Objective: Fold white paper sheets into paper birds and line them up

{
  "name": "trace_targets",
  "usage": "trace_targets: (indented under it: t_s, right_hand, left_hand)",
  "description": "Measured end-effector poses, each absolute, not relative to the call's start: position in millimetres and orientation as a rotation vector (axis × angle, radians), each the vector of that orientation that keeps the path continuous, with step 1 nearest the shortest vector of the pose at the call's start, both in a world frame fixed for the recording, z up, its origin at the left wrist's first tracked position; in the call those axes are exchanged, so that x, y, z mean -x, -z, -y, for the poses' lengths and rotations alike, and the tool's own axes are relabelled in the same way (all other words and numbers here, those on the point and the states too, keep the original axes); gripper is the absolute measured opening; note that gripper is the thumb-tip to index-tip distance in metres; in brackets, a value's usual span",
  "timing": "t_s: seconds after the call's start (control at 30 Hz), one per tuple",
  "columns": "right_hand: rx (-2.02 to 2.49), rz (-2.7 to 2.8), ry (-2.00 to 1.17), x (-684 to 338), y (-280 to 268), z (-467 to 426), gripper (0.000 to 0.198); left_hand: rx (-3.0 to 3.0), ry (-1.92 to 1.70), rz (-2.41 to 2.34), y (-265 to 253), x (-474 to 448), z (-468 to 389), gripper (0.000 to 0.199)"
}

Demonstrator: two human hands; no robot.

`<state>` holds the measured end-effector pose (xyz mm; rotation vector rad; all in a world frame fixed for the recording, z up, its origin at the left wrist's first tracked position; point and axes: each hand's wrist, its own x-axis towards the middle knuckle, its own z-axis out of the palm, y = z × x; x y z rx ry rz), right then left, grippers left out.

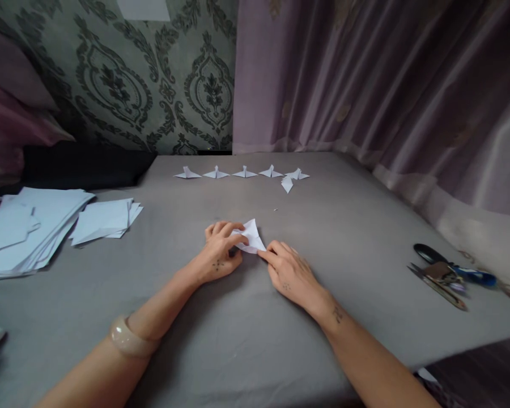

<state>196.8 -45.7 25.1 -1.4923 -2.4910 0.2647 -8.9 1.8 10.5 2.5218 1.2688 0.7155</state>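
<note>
Folding: this seems to be the step in hand, for one piece of paper (253,237) that is partly shaped, its corners pointed.
Paper: it is near the middle of the table (344,226), between the two hands.
Left hand (220,252): bent narrow, its fingers holding the left part of the paper.
Right hand (289,272): forefinger stretched to the lower right corner, touching it; whether the thumb pinches below, I cannot tell.
Crease: as I judge, the next move calls for keeping the paper steady with the left hand, matching the edges, and pressing the fold flat with the right.
Scrap (275,209): a tiny white bit, beyond the paper.
Figures (244,173): five, winged, in a row farther back; a pointed white piece (287,185) is just before the rightmost.
Sheets (102,220): white, stacked at left.
Tools (474,276): grouped at the right.
</note>
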Motion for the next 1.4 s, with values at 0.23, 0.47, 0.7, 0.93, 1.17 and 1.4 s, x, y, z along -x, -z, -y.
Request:
trace_targets:
  t_s: [0.23, 0.47, 0.7, 0.93, 1.17, 1.4]
  right_hand:
    - [1.490, 2.486, -0.268, -197.1, -26.4, 46.0, 0.037]
    - [1.470, 2.480, -0.274, -198.7, -25.2, 46.5, 0.039]
    - [1.459, 2.482, -0.275, -199.6, -24.6, 46.0, 0.042]
    - [1.503, 2.515, -0.277, -198.2, -28.7, 45.2, 0.032]
    - [1.497, 2.524, -0.290, -199.3, -28.7, 45.5, 0.039]
    - [1.468, 2.509, -0.339, -201.6, -29.2, 44.6, 0.039]
  left_hand:
    - [-2.437, -0.710, -1.299, -17.3, 9.8, -1.1, 0.016]
    - [-2.157, -1.119, -1.783, -17.0, 13.2, 0.6, 0.018]
    - [-2.061, -0.958, -1.640, -6.7, 5.1, 7.7, 0.010]
    - [-2.201, -0.884, -1.336, 1.6, -0.6, 9.2, 0.016]
    - [-2.516, -0.829, -1.168, 10.4, 0.5, 7.6, 0.021]
    - [-2.647, -0.697, -1.066, 6.5, 1.1, 9.8, 0.026]
